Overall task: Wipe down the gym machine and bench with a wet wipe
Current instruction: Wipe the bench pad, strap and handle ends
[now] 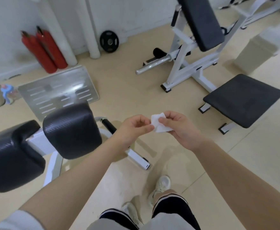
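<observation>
On a beige gym floor, with the bench (243, 99) at right and the machine (41, 138) at lower left, both hands, left hand (134, 128) and right hand (180, 128), pinch a folded wipe (159, 124) mid-frame; tugging unevenly could tear or drop it.

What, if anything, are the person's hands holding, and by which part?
A small folded white wet wipe, held between both hands: the left hand pinches its left edge, the right hand grips its right side.

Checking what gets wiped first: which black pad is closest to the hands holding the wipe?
The rounded glossy pad just left of the left hand. The flat seat pad and the upright back pad sit farther off.
</observation>
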Available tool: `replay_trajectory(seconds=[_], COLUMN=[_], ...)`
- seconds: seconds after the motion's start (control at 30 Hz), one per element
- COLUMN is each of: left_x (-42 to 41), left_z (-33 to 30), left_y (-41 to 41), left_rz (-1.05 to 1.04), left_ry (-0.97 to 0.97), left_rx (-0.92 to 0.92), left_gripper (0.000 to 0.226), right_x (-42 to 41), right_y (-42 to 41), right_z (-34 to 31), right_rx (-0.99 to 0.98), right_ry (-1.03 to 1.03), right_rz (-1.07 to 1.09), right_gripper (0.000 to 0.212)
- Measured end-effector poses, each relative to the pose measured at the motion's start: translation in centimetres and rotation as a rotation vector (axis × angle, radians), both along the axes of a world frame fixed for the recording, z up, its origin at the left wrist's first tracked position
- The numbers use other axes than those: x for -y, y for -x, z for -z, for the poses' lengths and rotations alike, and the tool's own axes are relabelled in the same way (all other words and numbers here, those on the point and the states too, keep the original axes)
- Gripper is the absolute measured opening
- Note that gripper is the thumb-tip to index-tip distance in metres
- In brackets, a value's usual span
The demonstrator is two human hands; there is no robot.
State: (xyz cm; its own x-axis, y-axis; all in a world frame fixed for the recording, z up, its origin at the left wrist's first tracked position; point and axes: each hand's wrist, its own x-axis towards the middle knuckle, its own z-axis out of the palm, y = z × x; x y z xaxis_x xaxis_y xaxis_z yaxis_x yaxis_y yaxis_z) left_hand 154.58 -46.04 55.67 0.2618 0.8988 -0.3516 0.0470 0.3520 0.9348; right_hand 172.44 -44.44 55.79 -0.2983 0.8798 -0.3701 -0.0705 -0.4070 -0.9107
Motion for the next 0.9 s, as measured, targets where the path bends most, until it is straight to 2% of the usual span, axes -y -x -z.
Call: replay_trajectory(seconds=[0.17, 0.23, 0.33, 0.4, 0.53, 0.67, 0.7, 0.83, 0.9], left_x=[-2.6, -4.3, -7.9, -10.6, -16.3, -21.2, -22.4, -27.2, -30.3], left_z=[-1.2, -1.1, -1.1, -1.4, -1.9, -1.5, -1.5, -1.3, -1.2], left_y=[-3.6, -5.7, -9.5, -12.7, -19.6, -25.7, -27.0, -31.6, -33.0], left_rz=[0.073, 0.068, 0.023, 0.015, -0.015, 0.004, -0.006, -0.096, -0.125], left_ry=[-0.052, -0.07, -0.076, -0.091, -0.105, -0.113, -0.124, -0.14, -0.077], left_rx=[-0.035, -0.046, -0.026, 0.002, 0.035, -0.015, -0.052, -0.154, -0.169], left_gripper=[0.022, 0.022, 0.021, 0.02, 0.022, 0.023, 0.024, 0.015, 0.008], right_x=[-1.6, -2.8, -5.7, -8.0, -13.8, -19.8, -21.3, -26.5, -29.1], right_y=[-5.2, -8.0, -12.6, -15.6, -22.6, -28.7, -29.5, -29.9, -29.7], right_z=[-1.2, -1.1, -1.1, -1.5, -2.6, -2.8, -3.0, -3.2, -2.7], right_rx=[-0.009, -0.077, -0.208, -0.173, 0.074, 0.636, 0.726, 0.895, 0.95], right_ry=[-0.015, -0.012, 0.02, 0.033, -0.017, -0.173, -0.221, -0.412, -0.484], right_rz=[-0.025, -0.037, 0.043, 0.094, 0.198, 0.251, 0.274, 0.304, 0.291], right_gripper=[0.009, 0.011, 0.015, 0.021, 0.018, 0.008, 0.005, 0.007, 0.005])
